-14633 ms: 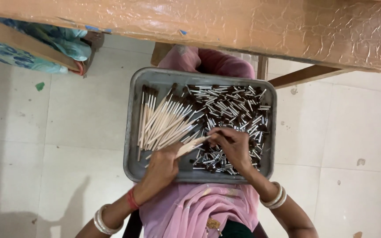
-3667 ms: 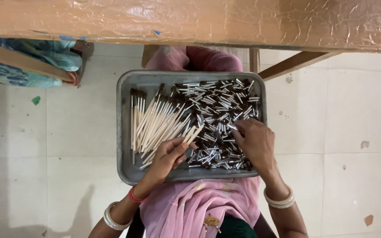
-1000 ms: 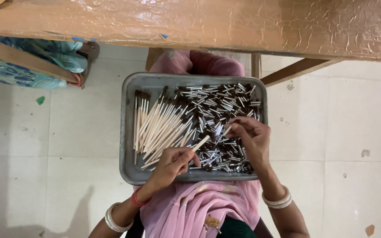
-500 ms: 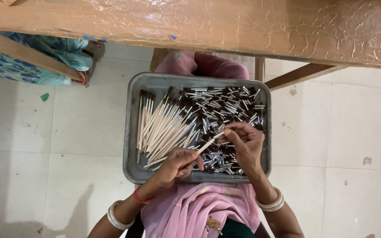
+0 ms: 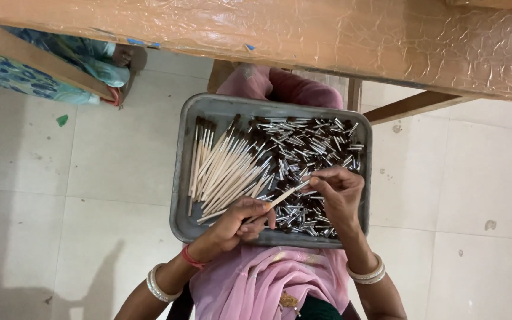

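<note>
Left hand (image 5: 238, 222) grips a wooden stick (image 5: 282, 197); right hand (image 5: 339, 192) fingers pinch a metal ferrule (image 5: 304, 185) at its tip (misalignment risks dropping it into the tray (image 5: 180, 195))

Wooden table edge (image 5: 339, 35), crinkled brown covering, across top. Pale tiled floor (image 5: 60, 207) below. Blue patterned cloth (image 5: 37, 77) upper left. Small green scrap (image 5: 61, 120) on tile nearby.
</note>
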